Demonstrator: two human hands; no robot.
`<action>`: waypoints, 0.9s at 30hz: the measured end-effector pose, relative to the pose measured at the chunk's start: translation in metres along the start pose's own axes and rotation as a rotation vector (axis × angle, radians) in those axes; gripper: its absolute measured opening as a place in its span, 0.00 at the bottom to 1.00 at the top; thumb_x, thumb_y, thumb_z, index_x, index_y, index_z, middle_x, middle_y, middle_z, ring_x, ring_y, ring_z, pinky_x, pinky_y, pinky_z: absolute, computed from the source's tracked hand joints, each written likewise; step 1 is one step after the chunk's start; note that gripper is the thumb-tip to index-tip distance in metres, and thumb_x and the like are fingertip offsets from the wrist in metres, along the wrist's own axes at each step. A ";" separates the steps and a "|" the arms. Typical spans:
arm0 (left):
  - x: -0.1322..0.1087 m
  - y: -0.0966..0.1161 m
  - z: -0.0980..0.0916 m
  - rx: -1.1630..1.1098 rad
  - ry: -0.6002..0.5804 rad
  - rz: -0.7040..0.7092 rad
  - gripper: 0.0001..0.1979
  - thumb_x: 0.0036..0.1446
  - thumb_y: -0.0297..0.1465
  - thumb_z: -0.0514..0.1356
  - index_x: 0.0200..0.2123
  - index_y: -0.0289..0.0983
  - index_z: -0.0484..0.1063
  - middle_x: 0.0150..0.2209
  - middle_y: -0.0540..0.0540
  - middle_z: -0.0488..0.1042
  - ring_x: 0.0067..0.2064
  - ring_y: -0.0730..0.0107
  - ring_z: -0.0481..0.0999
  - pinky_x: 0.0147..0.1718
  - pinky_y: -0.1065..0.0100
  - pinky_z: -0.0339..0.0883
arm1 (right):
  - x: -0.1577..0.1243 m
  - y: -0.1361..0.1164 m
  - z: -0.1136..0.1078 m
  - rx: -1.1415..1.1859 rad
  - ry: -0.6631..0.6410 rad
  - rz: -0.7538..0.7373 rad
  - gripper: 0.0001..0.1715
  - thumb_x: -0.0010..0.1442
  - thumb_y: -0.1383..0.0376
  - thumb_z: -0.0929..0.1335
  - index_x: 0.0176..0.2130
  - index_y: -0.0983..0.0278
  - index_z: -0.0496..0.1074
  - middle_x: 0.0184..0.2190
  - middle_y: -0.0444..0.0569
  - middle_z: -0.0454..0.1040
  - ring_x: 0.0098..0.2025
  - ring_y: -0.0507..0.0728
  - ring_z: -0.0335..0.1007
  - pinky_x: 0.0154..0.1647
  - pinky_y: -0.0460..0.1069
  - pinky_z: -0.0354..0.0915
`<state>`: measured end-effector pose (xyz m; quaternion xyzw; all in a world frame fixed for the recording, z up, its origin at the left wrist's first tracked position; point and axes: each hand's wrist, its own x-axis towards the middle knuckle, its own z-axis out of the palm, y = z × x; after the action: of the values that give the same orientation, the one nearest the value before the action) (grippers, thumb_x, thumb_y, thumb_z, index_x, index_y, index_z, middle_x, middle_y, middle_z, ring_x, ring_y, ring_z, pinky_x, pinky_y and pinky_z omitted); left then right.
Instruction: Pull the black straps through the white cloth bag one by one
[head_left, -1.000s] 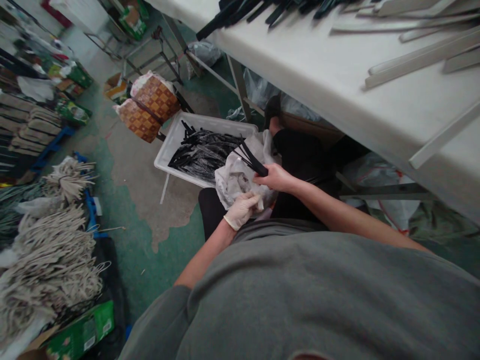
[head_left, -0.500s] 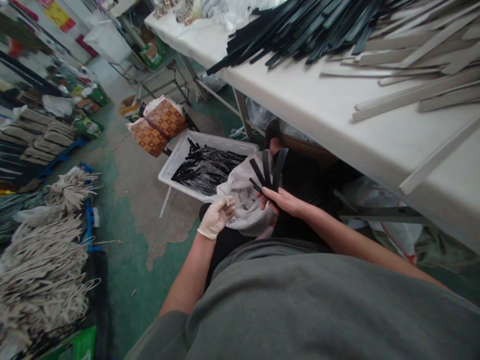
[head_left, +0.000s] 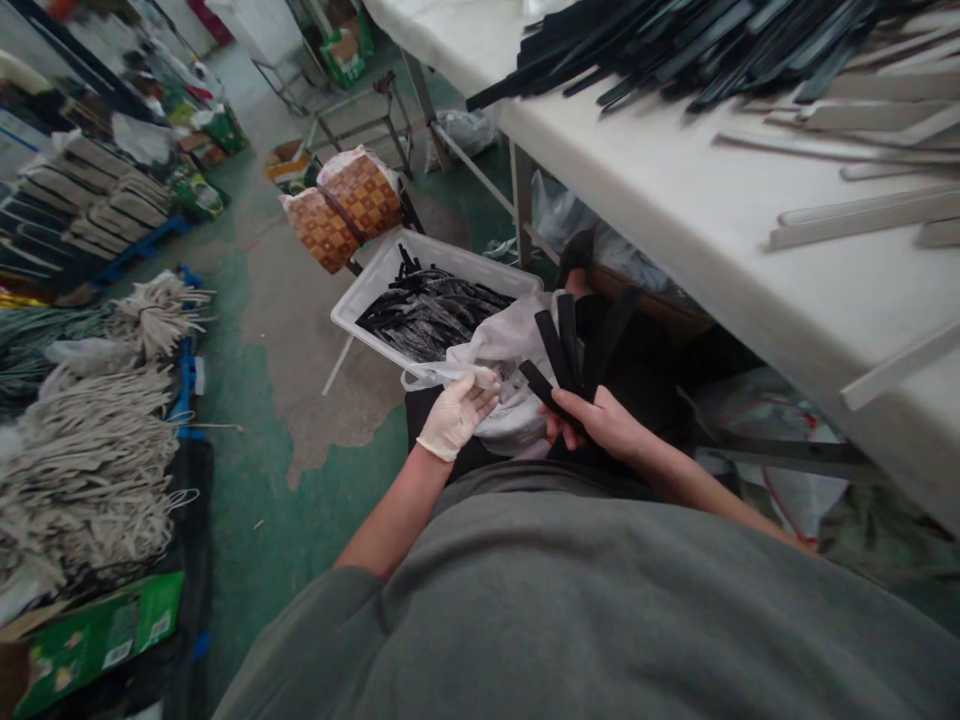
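Observation:
My right hand [head_left: 600, 425], bare, is closed round several flat black strips [head_left: 561, 350] that fan upward from my fingers. My left hand [head_left: 456, 415] wears a white glove and pinches the rim of a crumpled white plastic bag [head_left: 504, 350] resting on my lap. The bag lies between both hands. Just beyond it on the floor stands a white plastic tray [head_left: 360, 298] filled with more black strips [head_left: 435, 315].
A white table [head_left: 675, 200] runs along the right, bearing a pile of long black strips [head_left: 675, 50] and grey strips [head_left: 862, 215]. A checkered stool cushion [head_left: 345, 210] stands past the tray. Bundles of pale cord [head_left: 90, 450] and a green box [head_left: 97, 640] lie at left.
My right hand has drawn the black strips up and out of the bag and to the right. My left hand moved from inside the bag to its rim.

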<state>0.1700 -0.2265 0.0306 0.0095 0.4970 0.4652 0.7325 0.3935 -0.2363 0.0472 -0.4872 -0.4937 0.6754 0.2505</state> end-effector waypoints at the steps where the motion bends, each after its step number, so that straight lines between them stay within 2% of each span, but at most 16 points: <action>1: -0.001 -0.001 0.000 -0.005 -0.003 -0.004 0.11 0.65 0.28 0.53 0.35 0.33 0.74 0.36 0.42 0.79 0.36 0.69 0.80 0.41 0.68 0.72 | 0.000 0.002 0.001 0.012 -0.019 0.011 0.26 0.62 0.48 0.63 0.36 0.68 0.73 0.23 0.49 0.75 0.17 0.51 0.64 0.18 0.46 0.58; 4: -0.002 -0.002 0.000 -0.021 0.019 -0.004 0.12 0.65 0.28 0.53 0.34 0.33 0.75 0.35 0.43 0.79 0.35 0.70 0.79 0.42 0.68 0.71 | -0.001 0.005 0.002 0.011 -0.101 0.019 0.24 0.62 0.49 0.63 0.36 0.68 0.73 0.25 0.49 0.76 0.18 0.51 0.66 0.18 0.46 0.59; 10: -0.002 -0.009 0.002 -0.017 0.013 -0.027 0.11 0.65 0.30 0.54 0.36 0.32 0.75 0.35 0.42 0.79 0.35 0.70 0.79 0.46 0.66 0.71 | -0.006 -0.002 0.008 -0.112 -0.235 0.011 0.30 0.62 0.46 0.62 0.26 0.68 0.72 0.22 0.50 0.74 0.18 0.49 0.66 0.19 0.45 0.59; 14: 0.000 -0.013 0.003 0.025 0.007 -0.001 0.05 0.59 0.30 0.62 0.33 0.34 0.73 0.31 0.45 0.78 0.32 0.69 0.79 0.42 0.66 0.72 | -0.003 -0.005 0.015 -0.147 -0.223 0.035 0.28 0.61 0.47 0.63 0.25 0.67 0.71 0.20 0.49 0.73 0.18 0.49 0.66 0.19 0.45 0.60; 18: 0.001 -0.016 0.002 0.067 -0.005 0.036 0.10 0.50 0.31 0.69 0.29 0.35 0.70 0.26 0.49 0.75 0.29 0.70 0.77 0.39 0.65 0.71 | 0.002 -0.003 0.016 -0.210 -0.209 0.062 0.28 0.63 0.50 0.61 0.25 0.67 0.72 0.15 0.46 0.69 0.17 0.50 0.64 0.20 0.45 0.60; 24: -0.002 -0.023 -0.002 0.173 -0.130 0.049 0.17 0.40 0.35 0.74 0.29 0.34 0.73 0.28 0.48 0.77 0.31 0.71 0.76 0.36 0.68 0.69 | 0.010 0.000 0.016 -0.196 -0.275 0.074 0.28 0.63 0.50 0.61 0.24 0.67 0.71 0.17 0.48 0.70 0.18 0.51 0.65 0.21 0.46 0.61; 27: 0.000 -0.031 -0.005 0.221 -0.205 0.012 0.16 0.42 0.36 0.73 0.29 0.33 0.75 0.29 0.47 0.77 0.30 0.70 0.76 0.34 0.69 0.69 | 0.013 -0.002 0.019 -0.169 -0.323 0.067 0.30 0.64 0.49 0.61 0.23 0.67 0.71 0.15 0.47 0.69 0.18 0.50 0.63 0.21 0.46 0.61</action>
<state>0.1876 -0.2460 0.0130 0.1404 0.4678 0.4085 0.7711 0.3712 -0.2329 0.0440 -0.4080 -0.5659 0.7089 0.1032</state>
